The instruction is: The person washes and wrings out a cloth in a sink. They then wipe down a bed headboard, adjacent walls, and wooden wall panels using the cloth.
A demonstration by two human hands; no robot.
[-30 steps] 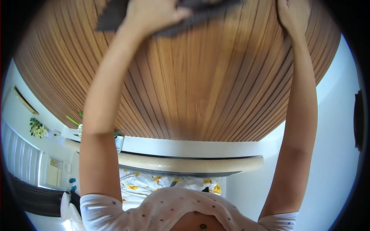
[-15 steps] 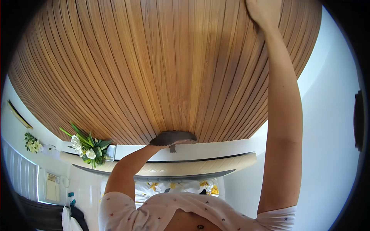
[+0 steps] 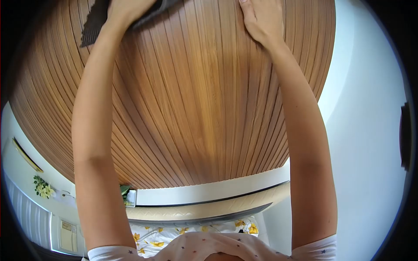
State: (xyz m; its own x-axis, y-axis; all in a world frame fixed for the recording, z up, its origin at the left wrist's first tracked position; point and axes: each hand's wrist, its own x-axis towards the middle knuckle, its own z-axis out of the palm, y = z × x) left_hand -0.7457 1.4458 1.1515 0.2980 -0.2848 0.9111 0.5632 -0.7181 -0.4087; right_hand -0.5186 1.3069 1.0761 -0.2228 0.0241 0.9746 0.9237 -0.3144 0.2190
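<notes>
A dark grey cloth (image 3: 95,22) with a ribbed, jagged edge lies against the slatted wood panel (image 3: 196,87), high on the left. My left hand (image 3: 128,9) holds it against the slats, its fingers cut off by the top of the view. On the right, my right hand (image 3: 264,21) rests flat on the same panel with nothing in it. Its fingertips are partly beyond the frame. Both arms are stretched upward.
Below the panel runs a white ledge (image 3: 187,195) above a cream padded headboard (image 3: 196,212). A white planter (image 3: 131,198) with green leaves is mostly hidden behind my left arm. Floral bedding (image 3: 161,237) shows lower down. A white wall (image 3: 370,130) is on the right.
My left hand has swept the cloth from the panel's lower edge up to the top left. My right hand stays on the panel, appearing slightly lower and further left as the view shifted.
</notes>
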